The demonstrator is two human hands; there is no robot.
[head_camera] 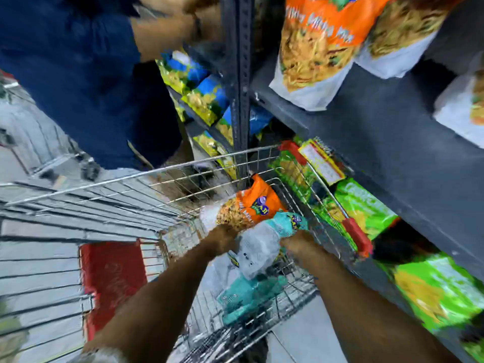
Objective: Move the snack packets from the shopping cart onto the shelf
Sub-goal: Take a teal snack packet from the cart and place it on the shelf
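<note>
both hands, left [222,238] and right [298,243], clutch a teal packet [264,242] over the cart [131,184] beside the shelf [392,132].

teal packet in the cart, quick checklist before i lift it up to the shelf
1. Left hand on the teal packet: ok.
2. Right hand on it too: ok.
3. Fingers closed firmly round it: cannot tell, blurred.
4. Orange packet clear of the lift: not ok, it touches the teal one.
5. Bare room on the shelf beside the orange bags: ok.
6. Another person's arm clear of that spot: ok, it reaches into the next bay.
</note>
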